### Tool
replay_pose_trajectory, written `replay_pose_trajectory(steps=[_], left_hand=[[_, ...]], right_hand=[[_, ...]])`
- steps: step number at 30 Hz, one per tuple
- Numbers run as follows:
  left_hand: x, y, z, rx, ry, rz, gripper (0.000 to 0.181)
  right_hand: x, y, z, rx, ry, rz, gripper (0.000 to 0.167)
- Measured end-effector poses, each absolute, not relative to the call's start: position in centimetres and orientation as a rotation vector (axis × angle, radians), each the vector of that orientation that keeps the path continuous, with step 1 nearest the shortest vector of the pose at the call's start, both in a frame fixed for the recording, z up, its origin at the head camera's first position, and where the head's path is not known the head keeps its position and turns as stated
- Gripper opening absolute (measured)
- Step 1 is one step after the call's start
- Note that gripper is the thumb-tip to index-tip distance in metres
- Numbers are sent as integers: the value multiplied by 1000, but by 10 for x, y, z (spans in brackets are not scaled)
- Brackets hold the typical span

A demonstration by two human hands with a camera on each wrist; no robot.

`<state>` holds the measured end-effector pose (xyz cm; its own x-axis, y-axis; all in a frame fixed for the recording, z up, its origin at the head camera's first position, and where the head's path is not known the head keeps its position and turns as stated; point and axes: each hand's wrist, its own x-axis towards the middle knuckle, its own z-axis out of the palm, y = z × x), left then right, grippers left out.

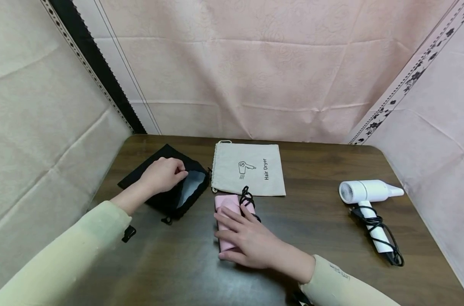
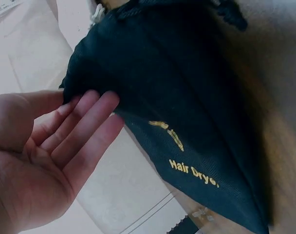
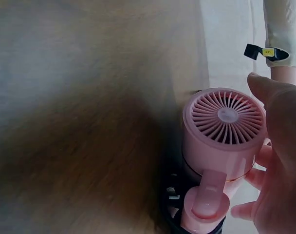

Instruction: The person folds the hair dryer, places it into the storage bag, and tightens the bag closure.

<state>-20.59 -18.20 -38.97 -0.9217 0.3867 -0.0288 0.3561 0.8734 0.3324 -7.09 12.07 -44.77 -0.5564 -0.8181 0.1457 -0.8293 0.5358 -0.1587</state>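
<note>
In the head view, the left hand [image 1: 165, 174] is at the black pouch [image 1: 168, 202], which lies on the table [image 1: 308, 238] at about 10 o'clock from the pink hair dryer [image 1: 227, 202]. The pouch has its mouth turned toward 4 o'clock, so a pale lining [image 1: 191, 187] is visible. The right hand [image 1: 249, 238] rests over the pink dryer, its fingers spread and nearly straight. The two hands are well apart. The barrel of this dryer lies with its long axis from 12 to 6 o'clock, and a bundled black cord [image 1: 247, 196] is at its 1 o'clock side. Just beyond, toward 12 o'clock, lies a white pouch [image 1: 249, 178] printed "Hair Dryer". Well apart at 3 o'clock, a white hair dryer [image 1: 369, 191] points its nozzle to 3 o'clock, with its handle running toward 5 o'clock.

In the left wrist view, the left hand pinches the edge of the black pouch at its 10 o'clock side. Gold lettering [image 2: 194, 173] shows on the cloth, and a narrow corner points to 5 o'clock.

In the right wrist view, the round fan grille [image 3: 228, 115] of the pink dryer faces the camera. Its handle [image 3: 206, 202] is toward 7 o'clock from the grille. The thumb stands near the rim, at 1 o'clock.
</note>
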Motion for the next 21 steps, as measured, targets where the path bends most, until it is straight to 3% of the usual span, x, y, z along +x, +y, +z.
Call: replay_pose_trajectory(steps=[10, 13, 19, 21], left_hand=[[-194, -180, -404, 572, 3114, 595, 11], [-194, -180, -406, 544, 3084, 661, 11], [-195, -183, -408, 486, 2976, 805, 12], [-195, -184, -407, 481, 2954, 825, 12]], right_hand=[[-59, 150, -450, 1431, -2611, 320, 38], [-58, 158, -453, 1431, -2552, 335, 44], [-56, 174, -459, 1411, -2501, 415, 29], [-55, 179, -460, 1384, -2507, 409, 36]])
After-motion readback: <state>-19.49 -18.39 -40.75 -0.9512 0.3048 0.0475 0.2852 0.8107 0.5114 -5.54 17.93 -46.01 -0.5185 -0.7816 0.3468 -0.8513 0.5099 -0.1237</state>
